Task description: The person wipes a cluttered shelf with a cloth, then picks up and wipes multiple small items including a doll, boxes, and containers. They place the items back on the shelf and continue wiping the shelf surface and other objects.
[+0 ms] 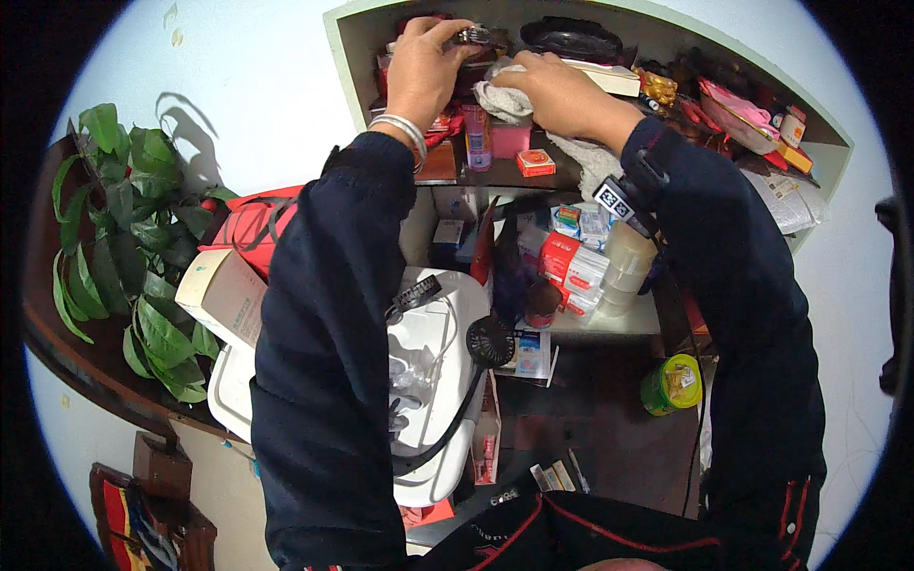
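My left hand [425, 68] is raised into the top shelf [346, 71] and pinches a small dark, shiny object [473, 36] between thumb and fingers; its exact kind is unclear. Beside it, my right hand [560, 96] grips a grey-white cloth [505, 102], and a loose end of the cloth hangs below the wrist. Under the hands on the shelf stand a pink-purple bottle [477, 139], a pink box [511, 139] and a small orange-and-white box [535, 163]. Behind my right hand lie a black oval tray-like thing [570, 39] and a cream-coloured box [607, 77].
A gold figurine [655, 87] and a dish with pink cloth [739, 118] crowd the shelf's right side. Below are red-and-white packs [571, 264], a clear plastic container [628, 268], a green tub [671, 385] and a white plastic bin [443, 335]. A leafy plant [153, 285] stands left.
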`<state>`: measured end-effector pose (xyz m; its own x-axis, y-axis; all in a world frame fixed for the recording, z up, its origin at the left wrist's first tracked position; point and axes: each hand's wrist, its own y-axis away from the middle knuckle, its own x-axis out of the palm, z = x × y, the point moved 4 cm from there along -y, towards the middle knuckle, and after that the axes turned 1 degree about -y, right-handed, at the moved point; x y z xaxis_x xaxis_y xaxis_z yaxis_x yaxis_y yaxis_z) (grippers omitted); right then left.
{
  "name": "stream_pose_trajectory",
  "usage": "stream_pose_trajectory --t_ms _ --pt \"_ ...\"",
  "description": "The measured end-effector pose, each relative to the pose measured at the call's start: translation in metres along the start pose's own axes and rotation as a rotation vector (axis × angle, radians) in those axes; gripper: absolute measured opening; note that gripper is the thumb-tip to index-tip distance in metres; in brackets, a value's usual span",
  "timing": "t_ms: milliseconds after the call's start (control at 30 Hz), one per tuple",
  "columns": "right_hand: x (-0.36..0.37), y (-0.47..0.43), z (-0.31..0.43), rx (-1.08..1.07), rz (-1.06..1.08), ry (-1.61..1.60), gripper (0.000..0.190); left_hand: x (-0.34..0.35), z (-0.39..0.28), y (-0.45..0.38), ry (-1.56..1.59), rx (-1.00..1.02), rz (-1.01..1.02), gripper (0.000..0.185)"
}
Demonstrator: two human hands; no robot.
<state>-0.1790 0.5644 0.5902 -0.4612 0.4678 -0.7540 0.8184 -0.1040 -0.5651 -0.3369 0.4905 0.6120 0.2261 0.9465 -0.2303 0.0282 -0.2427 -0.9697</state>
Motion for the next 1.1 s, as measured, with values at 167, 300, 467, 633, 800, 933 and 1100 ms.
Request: stream_pose_trajectory --t_ms 167,300,467,633,800,933,1100 --pt "0.001 0.006 -0.006 -0.054 -0.050 0.009 0.053 0.036 0.007 -0.004 -0.149 0.115 0.077 0.031" --pt "0.003 0.009 -0.010 -0.066 -0.059 0.009 0.054 0.058 0.006 0.002 -0.285 0.193 0.188 0.033" --pt "0.004 0.013 -0.011 -0.070 -0.098 0.025 0.056 0.059 0.001 0.018 -0.402 0.226 0.182 0.034" --pt "0.001 0.021 -0.018 -0.110 -0.116 -0.013 0.058 0.050 0.000 0.028 -0.470 0.182 0.213 0.036" --pt "-0.006 0.025 -0.044 -0.206 -0.144 -0.171 0.058 0.058 0.003 0.023 -0.536 0.144 0.272 0.037" --pt "-0.009 0.028 -0.082 -0.115 -0.129 -0.287 0.062 0.070 0.008 0.015 -0.526 0.073 0.455 0.038" --pt "0.001 0.025 -0.105 -0.044 -0.088 -0.397 0.065 0.062 -0.006 0.026 -0.558 -0.048 0.488 0.044"
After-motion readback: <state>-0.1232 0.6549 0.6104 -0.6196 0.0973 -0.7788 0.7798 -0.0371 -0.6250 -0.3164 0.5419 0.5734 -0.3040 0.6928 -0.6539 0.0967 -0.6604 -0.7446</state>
